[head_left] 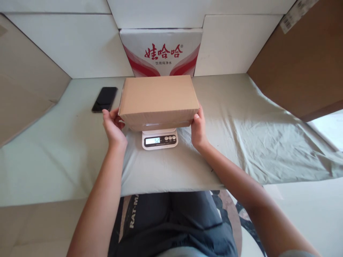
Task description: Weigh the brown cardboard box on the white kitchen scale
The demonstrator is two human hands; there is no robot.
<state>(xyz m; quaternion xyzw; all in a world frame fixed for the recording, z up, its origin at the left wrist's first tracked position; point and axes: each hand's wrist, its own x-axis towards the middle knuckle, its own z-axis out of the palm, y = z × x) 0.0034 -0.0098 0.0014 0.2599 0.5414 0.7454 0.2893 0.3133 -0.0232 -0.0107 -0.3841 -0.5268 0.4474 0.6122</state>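
Note:
A closed brown cardboard box (158,98) sits on a small white digital scale (160,138) whose display is lit. My left hand (114,125) grips the box's left side and my right hand (198,127) grips its right side, fingers curled around the lower edges. Most of the scale's platform is hidden under the box. Scale and box stand on a pale green cloth (241,142) spread over the surface.
A black phone (104,99) lies face up to the left of the box. A white carton with red print (160,53) stands behind it against white panels. A large brown cardboard sheet (302,64) leans at the right; another sheet (24,89) leans at the left.

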